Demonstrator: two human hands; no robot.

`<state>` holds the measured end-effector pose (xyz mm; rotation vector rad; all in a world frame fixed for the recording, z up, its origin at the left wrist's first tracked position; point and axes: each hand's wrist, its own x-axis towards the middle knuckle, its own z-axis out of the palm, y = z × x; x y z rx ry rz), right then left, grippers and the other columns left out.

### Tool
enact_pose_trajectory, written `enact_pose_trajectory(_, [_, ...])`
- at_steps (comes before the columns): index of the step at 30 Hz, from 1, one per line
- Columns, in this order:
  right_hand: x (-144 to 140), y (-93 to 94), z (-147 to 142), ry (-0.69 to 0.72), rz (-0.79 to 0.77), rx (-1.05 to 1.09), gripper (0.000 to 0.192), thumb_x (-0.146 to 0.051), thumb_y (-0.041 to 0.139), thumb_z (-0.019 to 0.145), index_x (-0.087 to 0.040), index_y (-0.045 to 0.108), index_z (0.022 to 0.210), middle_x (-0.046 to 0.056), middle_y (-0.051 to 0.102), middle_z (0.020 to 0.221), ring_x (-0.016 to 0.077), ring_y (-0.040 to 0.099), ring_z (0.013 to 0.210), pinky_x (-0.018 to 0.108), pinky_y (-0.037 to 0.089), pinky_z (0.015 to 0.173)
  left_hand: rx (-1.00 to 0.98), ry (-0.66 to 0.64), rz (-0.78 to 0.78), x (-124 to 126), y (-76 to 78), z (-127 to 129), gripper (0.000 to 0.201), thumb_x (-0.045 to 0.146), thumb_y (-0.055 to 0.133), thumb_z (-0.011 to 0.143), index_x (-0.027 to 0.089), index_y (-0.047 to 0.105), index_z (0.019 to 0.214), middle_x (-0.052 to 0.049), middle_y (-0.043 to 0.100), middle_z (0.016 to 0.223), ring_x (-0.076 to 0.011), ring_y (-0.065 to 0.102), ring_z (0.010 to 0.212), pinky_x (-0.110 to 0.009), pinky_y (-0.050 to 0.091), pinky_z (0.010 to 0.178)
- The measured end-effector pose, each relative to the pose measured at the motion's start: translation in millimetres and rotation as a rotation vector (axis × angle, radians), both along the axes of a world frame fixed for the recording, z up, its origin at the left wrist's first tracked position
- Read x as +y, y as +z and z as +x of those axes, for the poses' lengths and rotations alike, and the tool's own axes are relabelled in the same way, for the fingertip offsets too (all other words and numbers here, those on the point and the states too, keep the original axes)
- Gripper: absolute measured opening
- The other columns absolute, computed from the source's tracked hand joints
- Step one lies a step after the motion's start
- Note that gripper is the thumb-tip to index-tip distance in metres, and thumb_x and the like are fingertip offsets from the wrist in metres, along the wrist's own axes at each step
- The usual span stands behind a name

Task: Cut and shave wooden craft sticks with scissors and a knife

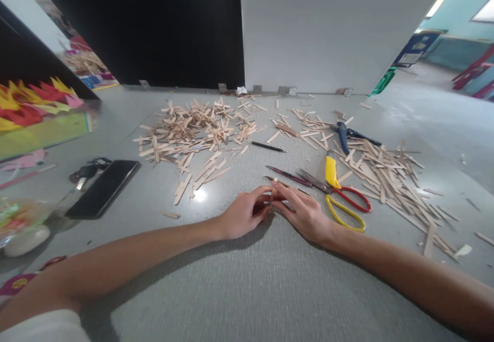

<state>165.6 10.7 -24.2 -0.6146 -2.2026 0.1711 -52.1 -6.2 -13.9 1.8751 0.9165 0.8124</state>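
Pinching a small wooden stick piece [274, 181], upright, left hand [244, 213], right hand [303, 209]

Table [247, 290]: grey, matt, finely grained surface with one small glare spot. Craft sticks [193, 131]: pale bare wood, matt; scissors [339, 198] have glossy red and yellow plastic handles and dull metal blades. Phone [103, 188]: glossy black.
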Motion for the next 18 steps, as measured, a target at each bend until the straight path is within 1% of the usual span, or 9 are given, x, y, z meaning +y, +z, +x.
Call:
enact_pose_trajectory(3, [-2.3, 0.5, -1.7, -0.017, -0.06, 0.024, 0.064, -0.018, 0.06, 0.109, -0.03, 0.04, 0.169, 0.007, 0.081, 0.105, 0.0219, 0.082, 0.092, 0.036, 0.071, 0.084, 0.003, 0.002, 0.014, 0.2, -2.0, -0.6, 0.036, 0.017, 0.054, 0.099, 0.019, 0.059, 0.134, -0.001, 0.079, 0.085, -0.0147, 0.072, 0.065, -0.026, 0.058, 0.07])
enact_pose_trajectory(5, [-4.3, 1.4, -3.6, -0.043, -0.113, 0.051, 0.063, -0.016, 0.062, 0.108, -0.03, 0.044, 0.167, 0.005, 0.081, 0.103, 0.0208, 0.082, 0.089, 0.035, 0.071, 0.083, 0.018, -0.003, 0.026, 0.2, -2.0, -1.0, 0.036, 0.016, 0.055, 0.099, 0.019, 0.06, 0.135, -0.003, 0.081, 0.089, -0.0162, 0.076, 0.071, -0.028, 0.061, 0.075])
enact_pose_trajectory(8, [-6.4, 2.9, -6.3, -0.109, -0.216, 0.084, 0.061, -0.014, 0.065, 0.103, -0.031, 0.051, 0.161, 0.001, 0.082, 0.098, 0.0192, 0.081, 0.085, 0.032, 0.07, 0.082, 0.009, -0.025, 0.024, -0.1, 0.4, -1.1, 0.036, 0.018, 0.055, 0.1, 0.019, 0.06, 0.136, -0.009, 0.084, 0.108, -0.021, 0.082, 0.096, -0.033, 0.063, 0.089])
enact_pose_trajectory(10, [-6.9, 3.5, -7.4, -0.151, -0.278, 0.098, 0.062, -0.014, 0.067, 0.1, -0.031, 0.054, 0.157, 0.0, 0.082, 0.096, 0.0188, 0.082, 0.084, 0.032, 0.069, 0.082, 0.006, -0.03, 0.027, -0.4, 2.5, -1.0, 0.035, 0.02, 0.055, 0.101, 0.018, 0.061, 0.135, -0.011, 0.084, 0.115, -0.0233, 0.082, 0.109, -0.035, 0.062, 0.096])
enact_pose_trajectory(12, [-6.8, 3.8, -7.8, -0.172, -0.322, 0.111, 0.063, -0.014, 0.069, 0.097, -0.031, 0.054, 0.156, -0.002, 0.082, 0.095, 0.0185, 0.082, 0.084, 0.032, 0.069, 0.083, 0.024, -0.026, 0.037, -0.6, 3.8, -1.1, 0.033, 0.02, 0.056, 0.102, 0.018, 0.062, 0.135, -0.011, 0.084, 0.116, -0.0237, 0.082, 0.111, -0.035, 0.062, 0.097])
enact_pose_trajectory(18, [-7.0, 5.5, -8.3, -0.194, -0.415, 0.123, 0.066, -0.016, 0.068, 0.093, -0.03, 0.051, 0.156, -0.003, 0.081, 0.09, 0.0182, 0.081, 0.082, 0.032, 0.068, 0.082, 0.038, -0.035, 0.057, -0.3, 3.1, -1.7, 0.032, 0.019, 0.056, 0.102, 0.018, 0.064, 0.133, -0.011, 0.083, 0.121, -0.0228, 0.082, 0.108, -0.032, 0.062, 0.094])
